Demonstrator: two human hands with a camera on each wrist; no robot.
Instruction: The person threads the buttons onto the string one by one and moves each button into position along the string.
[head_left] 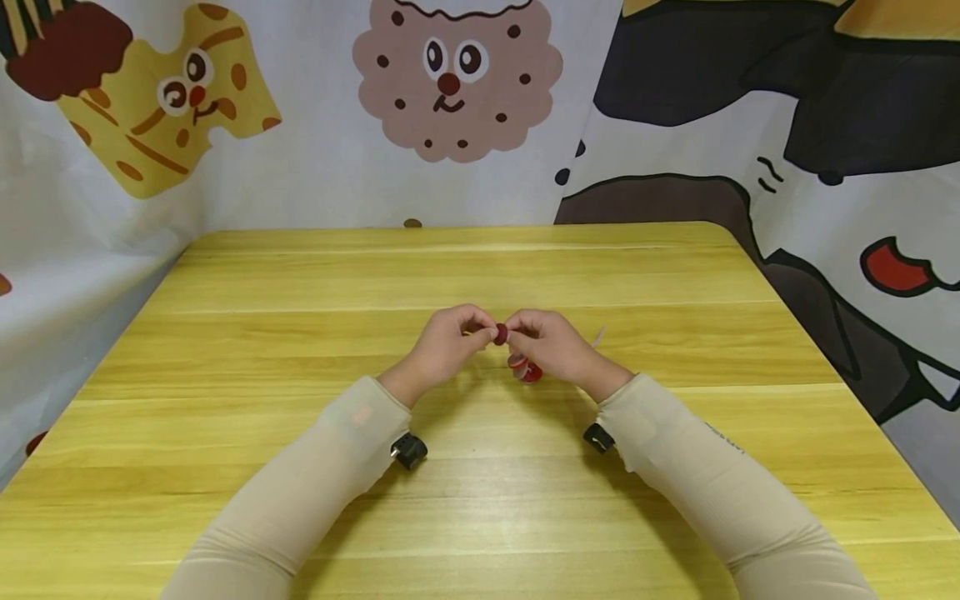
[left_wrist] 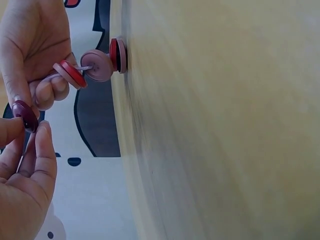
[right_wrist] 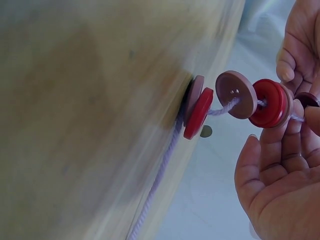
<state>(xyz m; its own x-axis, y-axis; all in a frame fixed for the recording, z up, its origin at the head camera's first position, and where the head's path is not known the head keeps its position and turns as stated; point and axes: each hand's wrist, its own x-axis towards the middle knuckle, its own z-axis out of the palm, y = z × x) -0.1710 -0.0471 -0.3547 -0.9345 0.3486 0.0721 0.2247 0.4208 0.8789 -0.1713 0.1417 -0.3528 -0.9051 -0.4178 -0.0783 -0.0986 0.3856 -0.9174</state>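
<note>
A dark maroon button (left_wrist: 25, 116) is between the two hands above the table. My left hand (head_left: 452, 340) pinches it by its edge between thumb and fingers. My right hand (head_left: 551, 343) meets it from the other side, its fingertips pinching the lilac yarn (right_wrist: 298, 118) close to the button. Several red and dusty pink buttons are threaded on this yarn. A pink button (right_wrist: 236, 95) and a red button (right_wrist: 267, 102) hang below the right hand, while another red button (right_wrist: 198, 113) is lower, by the tabletop. Fingers partly hide where yarn and maroon button meet.
The yarn's tail (right_wrist: 157, 182) trails along the wooden table (head_left: 480, 508), showing beyond the right wrist in the head view. Small black devices sit at the left cuff (head_left: 408, 451) and right cuff (head_left: 598, 437). A cartoon-printed curtain (head_left: 300, 183) hangs behind the table.
</note>
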